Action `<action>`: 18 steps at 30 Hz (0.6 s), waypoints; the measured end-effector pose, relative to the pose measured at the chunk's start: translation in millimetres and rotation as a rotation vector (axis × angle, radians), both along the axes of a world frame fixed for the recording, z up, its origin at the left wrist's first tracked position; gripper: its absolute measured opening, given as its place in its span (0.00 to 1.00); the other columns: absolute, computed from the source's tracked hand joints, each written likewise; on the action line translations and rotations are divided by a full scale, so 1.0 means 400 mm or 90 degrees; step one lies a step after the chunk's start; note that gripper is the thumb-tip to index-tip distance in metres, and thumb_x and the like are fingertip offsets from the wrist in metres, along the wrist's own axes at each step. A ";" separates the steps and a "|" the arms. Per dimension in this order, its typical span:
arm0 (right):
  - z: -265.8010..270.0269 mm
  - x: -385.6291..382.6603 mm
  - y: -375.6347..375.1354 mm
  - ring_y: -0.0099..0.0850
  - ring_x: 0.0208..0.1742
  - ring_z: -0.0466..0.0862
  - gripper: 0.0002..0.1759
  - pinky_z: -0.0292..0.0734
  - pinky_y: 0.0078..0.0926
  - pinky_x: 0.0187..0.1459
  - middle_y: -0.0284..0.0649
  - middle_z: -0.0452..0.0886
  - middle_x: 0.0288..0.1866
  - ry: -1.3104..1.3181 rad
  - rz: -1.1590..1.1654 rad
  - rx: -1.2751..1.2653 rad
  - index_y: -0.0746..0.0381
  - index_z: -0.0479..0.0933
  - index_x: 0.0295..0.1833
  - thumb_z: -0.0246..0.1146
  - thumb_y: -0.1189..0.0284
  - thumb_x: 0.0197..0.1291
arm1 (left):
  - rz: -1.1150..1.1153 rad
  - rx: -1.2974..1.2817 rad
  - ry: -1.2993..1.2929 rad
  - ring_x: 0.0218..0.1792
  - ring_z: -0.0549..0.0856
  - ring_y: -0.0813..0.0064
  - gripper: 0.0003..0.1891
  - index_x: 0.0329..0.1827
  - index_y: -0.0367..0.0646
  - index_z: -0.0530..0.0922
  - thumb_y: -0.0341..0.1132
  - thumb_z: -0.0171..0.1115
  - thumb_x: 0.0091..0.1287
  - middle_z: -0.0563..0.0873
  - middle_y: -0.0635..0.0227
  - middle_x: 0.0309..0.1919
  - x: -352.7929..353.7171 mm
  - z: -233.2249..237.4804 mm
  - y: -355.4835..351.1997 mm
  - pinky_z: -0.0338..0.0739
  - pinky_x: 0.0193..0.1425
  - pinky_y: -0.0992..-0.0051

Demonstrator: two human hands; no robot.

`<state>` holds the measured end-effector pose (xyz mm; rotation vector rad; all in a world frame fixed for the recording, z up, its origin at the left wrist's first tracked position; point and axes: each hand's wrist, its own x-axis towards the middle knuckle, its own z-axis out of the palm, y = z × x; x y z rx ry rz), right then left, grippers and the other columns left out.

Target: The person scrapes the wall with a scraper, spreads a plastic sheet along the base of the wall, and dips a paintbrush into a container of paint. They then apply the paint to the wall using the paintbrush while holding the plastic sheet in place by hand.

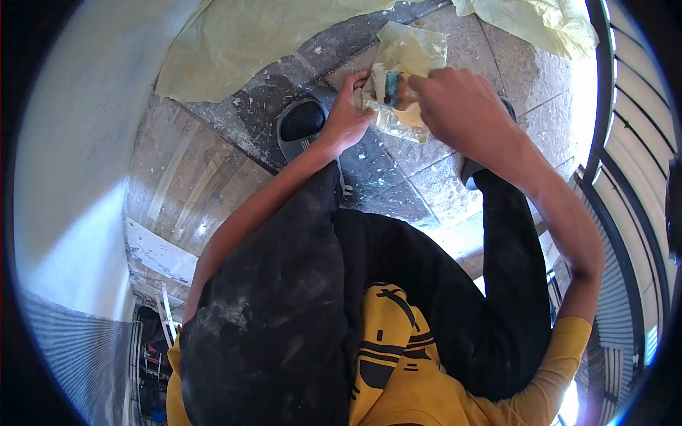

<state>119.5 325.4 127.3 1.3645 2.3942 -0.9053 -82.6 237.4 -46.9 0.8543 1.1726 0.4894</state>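
Observation:
My left hand (348,117) grips the near left edge of a crumpled, opened bag (412,48), with its thumb and fingers around the side. Pale cream paste (408,113) shows inside the bag. My right hand (458,106) is closed round a short hand tool (392,89) with a teal, flat-looking end and a brownish part near my fingers. That teal end is down in the bag's mouth. Blur and my fingers hide the tool's exact kind.
Paint-spattered floor tiles (419,188) lie under the bag. Yellowish sheeting (241,50) covers the floor at the far left, with another piece (540,25) at the far right. My shoe (302,121) is beside my left hand. A metal railing (625,135) runs along the right, a pale wall (64,142) along the left.

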 end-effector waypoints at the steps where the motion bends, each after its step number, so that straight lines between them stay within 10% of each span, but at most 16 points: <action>1: 0.008 0.015 -0.006 0.50 0.39 0.90 0.10 0.87 0.44 0.43 0.50 0.87 0.34 -0.004 -0.045 -0.024 0.63 0.86 0.46 0.68 0.76 0.58 | -0.016 0.010 0.014 0.69 0.75 0.65 0.41 0.76 0.38 0.64 0.21 0.71 0.58 0.77 0.56 0.66 -0.001 0.004 0.000 0.69 0.75 0.66; 10: 0.190 0.149 -0.061 0.54 0.44 0.87 0.20 0.82 0.47 0.55 0.53 0.88 0.50 -0.077 -0.197 -0.039 0.67 0.83 0.57 0.70 0.75 0.59 | 0.008 -0.015 -0.047 0.66 0.78 0.64 0.37 0.73 0.34 0.65 0.23 0.69 0.59 0.78 0.54 0.63 -0.003 0.016 0.001 0.70 0.73 0.67; 18: 0.129 0.131 -0.117 0.55 0.41 0.86 0.14 0.81 0.53 0.45 0.53 0.84 0.38 -0.023 -0.246 -0.075 0.66 0.81 0.53 0.67 0.73 0.62 | 0.006 0.019 0.032 0.65 0.78 0.69 0.36 0.75 0.39 0.65 0.25 0.71 0.64 0.76 0.60 0.66 -0.029 0.014 -0.024 0.73 0.70 0.70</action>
